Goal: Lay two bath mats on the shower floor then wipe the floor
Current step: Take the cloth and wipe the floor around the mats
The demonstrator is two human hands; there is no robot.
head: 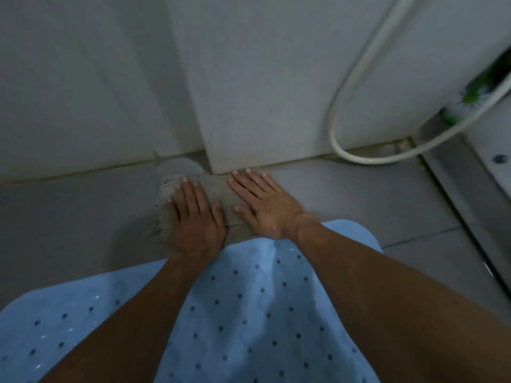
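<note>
A frayed grey cloth (218,189) lies on the grey tiled shower floor (69,217), against the base of a wall corner. My left hand (193,219) and my right hand (262,203) both press flat on the cloth, fingers spread, side by side. A light blue bath mat (249,313) with rows of small holes lies on the floor below my arms, its far edge just behind my wrists. I cannot tell whether it is one mat or two overlapping ones.
A white shower hose (337,128) loops down the wall to the floor on the right. A green and white bottle (470,98) stands in the right corner. A metal door track (453,194) runs along the right edge. Grey tiled walls (262,78) close the far side.
</note>
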